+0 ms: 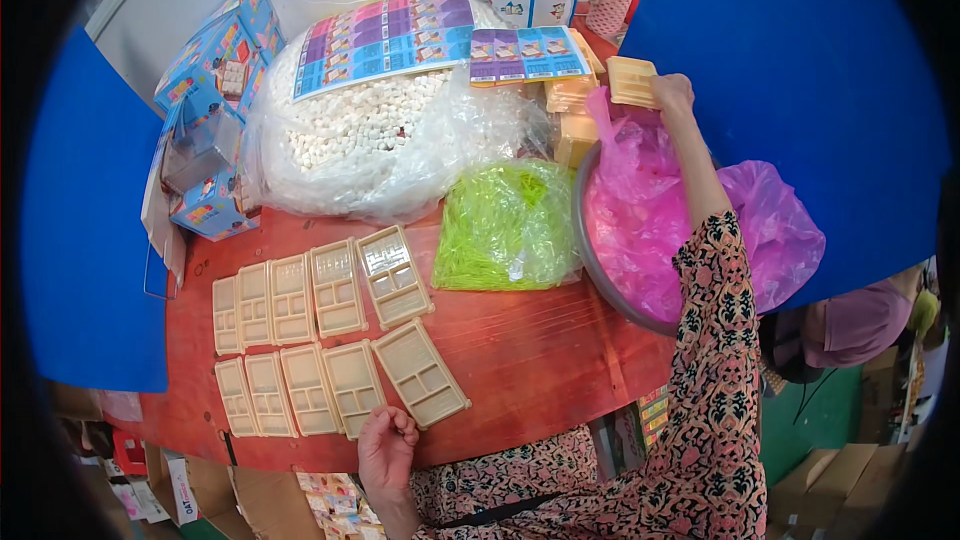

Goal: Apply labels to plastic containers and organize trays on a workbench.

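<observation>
Beige tray point(632, 80) pinched in right hand point(673, 93) grip, above tray stack point(573, 110).

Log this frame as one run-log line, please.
left hand: fist, table edge | right hand: on tray stack | trays: two rows

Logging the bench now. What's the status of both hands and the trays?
Left hand fisted at table edge by tray rows. Right hand grips a beige tray above pink-bagged basin. Nothing blocking.
</observation>
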`<control>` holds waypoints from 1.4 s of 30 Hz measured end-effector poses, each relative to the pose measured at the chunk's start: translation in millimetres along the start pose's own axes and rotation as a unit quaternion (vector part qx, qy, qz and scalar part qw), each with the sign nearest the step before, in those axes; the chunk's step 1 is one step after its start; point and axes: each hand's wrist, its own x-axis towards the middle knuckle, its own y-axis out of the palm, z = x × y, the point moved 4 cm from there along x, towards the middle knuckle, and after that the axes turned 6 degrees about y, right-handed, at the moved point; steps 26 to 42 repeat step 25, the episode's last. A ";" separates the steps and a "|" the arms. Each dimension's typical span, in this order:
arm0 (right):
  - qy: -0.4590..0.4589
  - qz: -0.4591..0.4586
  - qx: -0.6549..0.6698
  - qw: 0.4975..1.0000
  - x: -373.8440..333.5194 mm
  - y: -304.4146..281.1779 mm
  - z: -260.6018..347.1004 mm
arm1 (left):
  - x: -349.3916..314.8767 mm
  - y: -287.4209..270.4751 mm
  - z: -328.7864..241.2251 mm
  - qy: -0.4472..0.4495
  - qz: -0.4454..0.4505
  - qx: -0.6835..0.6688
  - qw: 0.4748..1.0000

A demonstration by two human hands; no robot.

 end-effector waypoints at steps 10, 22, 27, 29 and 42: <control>0.013 0.055 -0.086 0.995 -6.8 17.3 -5.8 | -2.4 -1.9 -2.8 0.019 -0.023 0.004 1.000; -0.104 0.124 -0.257 0.953 -44.3 40.2 15.4 | -0.2 -6.7 -3.0 0.010 -0.011 0.008 1.000; -0.140 0.155 -0.316 0.925 -44.9 42.3 16.8 | 1.1 -7.1 -1.4 -0.001 0.007 0.004 1.000; -0.140 0.155 -0.316 0.925 -44.9 42.3 16.8 | 1.1 -7.1 -1.4 -0.001 0.007 0.004 1.000; -0.140 0.155 -0.316 0.925 -44.9 42.3 16.8 | 1.1 -7.1 -1.4 -0.001 0.007 0.004 1.000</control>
